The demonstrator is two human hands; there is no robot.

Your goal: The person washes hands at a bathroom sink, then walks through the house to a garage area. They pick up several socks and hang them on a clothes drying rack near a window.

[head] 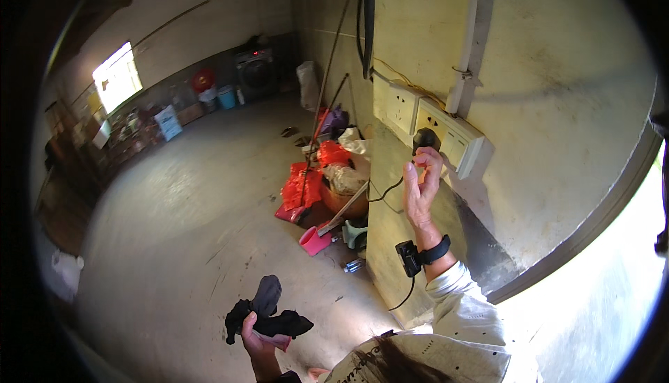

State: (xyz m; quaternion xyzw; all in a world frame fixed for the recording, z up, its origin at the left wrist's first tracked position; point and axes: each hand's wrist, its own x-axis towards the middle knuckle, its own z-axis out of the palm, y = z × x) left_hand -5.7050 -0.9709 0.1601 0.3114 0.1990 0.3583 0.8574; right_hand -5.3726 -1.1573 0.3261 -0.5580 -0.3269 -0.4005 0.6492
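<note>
My left hand (257,338), low in the picture, is closed around a bunch of dark cloth pieces (266,315) that look like socks, one grey and others black, with a pink-edged piece below. My right hand (424,179) is raised to the wall, its fingers at a black plug (426,140) at the white socket panel (454,140). Whether the fingers grip the plug or only touch it cannot be told. A black cable (387,195) hangs by the plug. On my right wrist sits a strapped black device (409,258). A second white socket (401,107) is to the left.
Along the wall's foot stand red plastic bags (303,187), a brown pot (347,202), a pink dipper (315,241), a green stool (355,234) and long poles. A front-loading washing machine (256,72) and a blue bucket (227,97) are at the far wall. A bright doorway opens at right.
</note>
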